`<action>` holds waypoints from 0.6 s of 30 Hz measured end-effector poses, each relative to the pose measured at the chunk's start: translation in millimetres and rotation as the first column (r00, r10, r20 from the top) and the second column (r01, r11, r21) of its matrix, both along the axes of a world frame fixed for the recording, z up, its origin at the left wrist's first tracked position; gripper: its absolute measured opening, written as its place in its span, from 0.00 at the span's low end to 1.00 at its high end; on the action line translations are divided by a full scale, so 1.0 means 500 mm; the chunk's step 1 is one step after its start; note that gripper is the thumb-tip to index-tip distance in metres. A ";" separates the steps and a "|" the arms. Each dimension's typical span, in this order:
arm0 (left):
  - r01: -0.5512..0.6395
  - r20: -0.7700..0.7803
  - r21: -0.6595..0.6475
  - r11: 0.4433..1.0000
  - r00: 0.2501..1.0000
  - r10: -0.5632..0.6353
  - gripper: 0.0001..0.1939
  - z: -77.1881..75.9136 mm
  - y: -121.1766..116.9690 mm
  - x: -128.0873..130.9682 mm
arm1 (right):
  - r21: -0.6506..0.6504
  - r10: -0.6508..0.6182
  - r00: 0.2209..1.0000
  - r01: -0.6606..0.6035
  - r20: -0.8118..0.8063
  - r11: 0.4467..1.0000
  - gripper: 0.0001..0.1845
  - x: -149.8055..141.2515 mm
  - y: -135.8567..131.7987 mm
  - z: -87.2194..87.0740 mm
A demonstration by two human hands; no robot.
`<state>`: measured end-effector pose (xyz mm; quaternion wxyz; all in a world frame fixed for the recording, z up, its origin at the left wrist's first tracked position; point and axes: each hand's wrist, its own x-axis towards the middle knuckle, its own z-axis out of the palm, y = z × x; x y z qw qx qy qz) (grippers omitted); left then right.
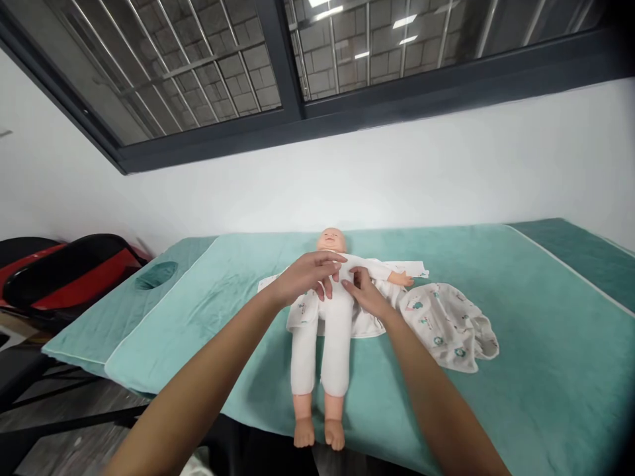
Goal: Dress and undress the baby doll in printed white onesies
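Observation:
A baby doll [338, 350] with a white cloth body lies on its back, head away from me, its feet at the near edge. My left hand [310, 276] is over its chest, palm down with fingers apart. At the other side of the torso, my right hand [366, 292] has its thumb and bent fingers slightly apart, close to or touching the white cloth. A white printed baby shirt [303, 311] lies open under and beside the doll. The doll's arm on the right stretches out bare of the printed cloth; my left hand and forearm hide the other arm.
Right of the doll lies a crumpled white printed cloth piece [446, 327]. Everything rests on a green padded massage table [546, 344] with a face hole [156, 276] at the left. Black and red folding chairs [74, 277] stand left; a wall and barred window are behind.

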<state>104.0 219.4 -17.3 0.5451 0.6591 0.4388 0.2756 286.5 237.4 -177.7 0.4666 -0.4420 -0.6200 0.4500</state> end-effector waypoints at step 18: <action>0.606 -0.798 0.580 0.545 0.556 0.233 0.28 -0.110 0.134 0.199 | 0.093 0.254 0.967 -0.255 0.024 0.962 0.26 0.007 0.006 0.011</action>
